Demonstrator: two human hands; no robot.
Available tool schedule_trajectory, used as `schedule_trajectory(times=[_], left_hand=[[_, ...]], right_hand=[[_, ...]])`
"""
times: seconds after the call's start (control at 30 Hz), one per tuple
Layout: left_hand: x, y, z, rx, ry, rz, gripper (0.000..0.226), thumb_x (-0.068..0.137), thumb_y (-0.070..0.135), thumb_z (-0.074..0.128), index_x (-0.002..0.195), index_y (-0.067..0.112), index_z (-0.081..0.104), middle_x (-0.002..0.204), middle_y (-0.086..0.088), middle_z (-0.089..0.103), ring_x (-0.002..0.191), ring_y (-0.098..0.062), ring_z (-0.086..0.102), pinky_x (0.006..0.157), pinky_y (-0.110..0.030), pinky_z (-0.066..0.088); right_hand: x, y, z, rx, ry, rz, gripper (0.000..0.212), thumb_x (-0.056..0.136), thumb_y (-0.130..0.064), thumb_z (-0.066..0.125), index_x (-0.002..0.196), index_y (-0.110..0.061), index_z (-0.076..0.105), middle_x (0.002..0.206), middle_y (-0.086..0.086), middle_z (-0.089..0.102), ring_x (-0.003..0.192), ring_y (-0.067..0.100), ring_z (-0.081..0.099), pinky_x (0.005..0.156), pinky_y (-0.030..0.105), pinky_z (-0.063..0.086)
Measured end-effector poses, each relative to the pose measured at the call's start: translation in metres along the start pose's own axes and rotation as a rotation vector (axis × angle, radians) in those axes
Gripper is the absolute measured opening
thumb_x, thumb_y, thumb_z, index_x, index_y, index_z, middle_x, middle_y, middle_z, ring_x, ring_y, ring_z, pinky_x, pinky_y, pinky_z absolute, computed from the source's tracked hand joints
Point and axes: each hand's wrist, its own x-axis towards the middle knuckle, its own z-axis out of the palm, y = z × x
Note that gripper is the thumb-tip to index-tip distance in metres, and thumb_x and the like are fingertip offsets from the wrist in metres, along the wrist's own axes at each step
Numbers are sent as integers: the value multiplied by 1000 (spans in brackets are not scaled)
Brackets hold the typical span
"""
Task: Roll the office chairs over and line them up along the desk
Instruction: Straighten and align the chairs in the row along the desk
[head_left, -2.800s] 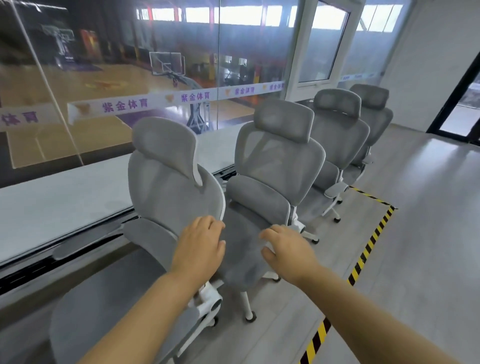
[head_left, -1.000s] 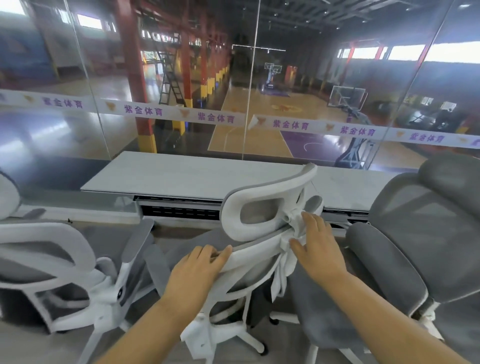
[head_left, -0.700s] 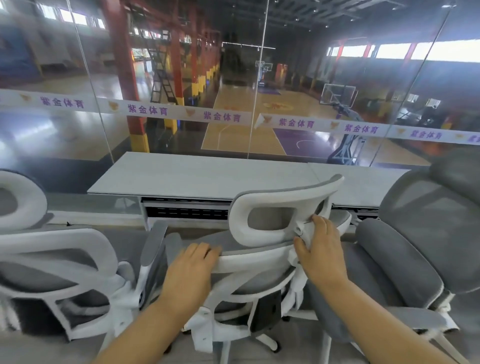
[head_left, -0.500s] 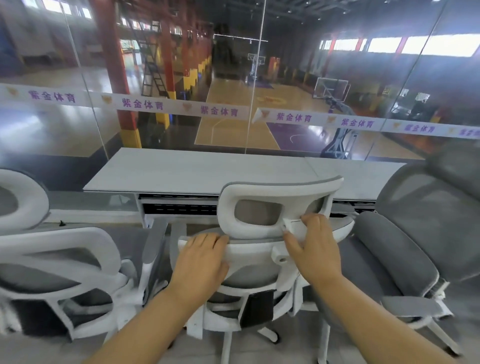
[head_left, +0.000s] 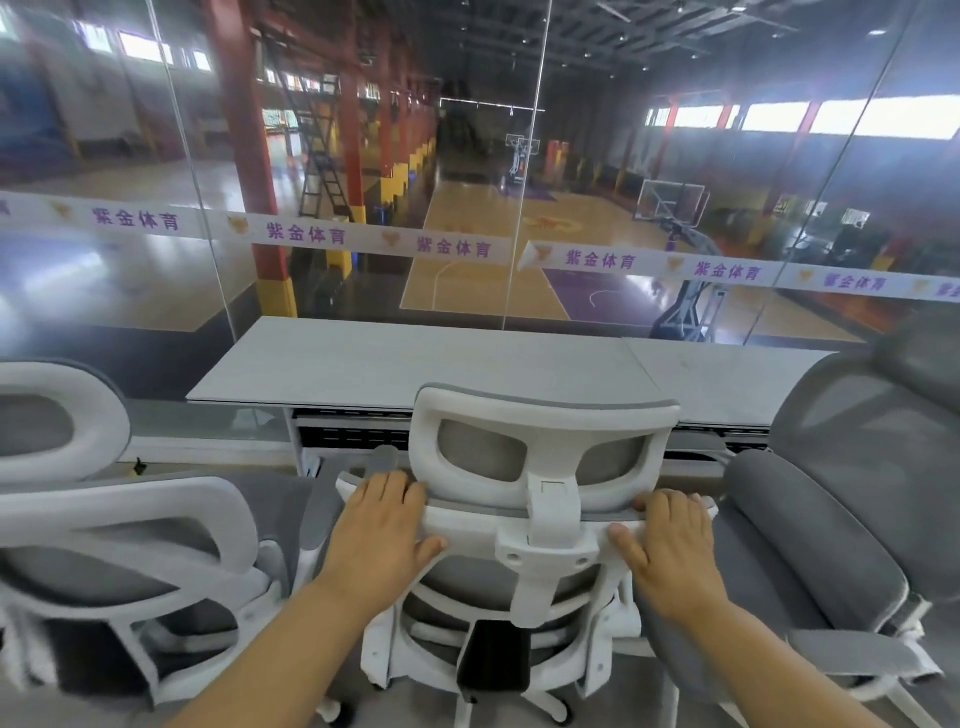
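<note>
Three office chairs stand in a row at the long pale desk (head_left: 415, 364) below the glass wall (head_left: 363, 156), and the middle chair (head_left: 540, 551) has its white-framed back toward the camera, its headrest (head_left: 545, 457) overlapping the desk's near edge. Both hands grip the top rim of that backrest, the left hand (head_left: 382, 535) to one side of the headrest and the right hand (head_left: 670, 551) to the other, fingers curled over the rim and thumbs on its rear face. Just beside it sit the left chair (head_left: 130, 519) and the right chair (head_left: 857, 467), one on each side
</note>
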Motion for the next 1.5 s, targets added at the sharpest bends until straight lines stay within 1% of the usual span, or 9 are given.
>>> schedule_trajectory(times=[0.07,0.2,0.57,0.83,0.9,1.0,1.17,1.4,1.5], left_hand=[[-2,5,1,-7,12,12,46,57,52,75,82,17,58,78,3,52,72,-18,53,71,-31,50],[-5,8,3,-22,3,-15,42,63,55,66,85,20,56,81,5,55,76,-16,54,79,-33,50],[-4,6,1,4,-18,-37,46,60,49,75,83,15,56,79,1,55,75,-20,54,78,-34,50],[-1,25,9,19,-37,-21,45,65,52,70,86,14,58,81,0,56,77,-21,54,79,-36,50],[1,28,9,28,-37,-20,45,65,53,70,86,14,58,80,0,56,76,-20,55,79,-36,50],[2,33,9,35,-51,-30,46,65,53,71,85,14,58,79,0,56,75,-20,55,78,-36,50],[-2,30,11,25,-35,-37,45,67,52,67,86,13,56,81,-2,54,77,-22,53,80,-36,48],[-2,28,11,30,-34,-20,47,65,49,74,87,12,55,82,-3,55,77,-24,54,78,-38,49],[-2,28,9,25,-31,-21,47,65,50,73,87,13,54,82,-3,55,77,-23,54,78,-37,49]], right_hand=[[3,6,1,-27,-21,-14,84,83,-78,14,93,-8,58,90,7,55,94,23,42,100,49,29],[12,14,3,-79,-72,-56,88,80,-81,13,94,-7,59,89,5,55,89,29,53,97,56,39],[11,13,10,-75,7,-94,82,81,-81,17,86,-9,56,83,2,47,81,28,51,86,52,46],[12,35,10,-57,-18,-59,89,80,-82,16,89,-4,58,85,7,51,85,32,51,90,57,43],[14,40,9,-51,-33,-57,91,80,-83,15,90,-3,58,86,8,52,87,32,51,96,58,39],[17,44,8,-42,-60,-54,96,78,-84,13,93,-2,59,89,9,52,91,34,51,102,57,31],[16,37,1,-26,-125,-64,102,74,-87,7,98,-2,58,94,9,50,96,32,47,102,54,31],[8,32,-4,-27,-80,-63,91,81,-81,12,93,-5,58,90,9,53,90,29,47,95,55,39],[5,28,-7,-40,-76,-89,83,85,-76,13,94,-8,59,89,6,56,89,28,51,97,54,39]])
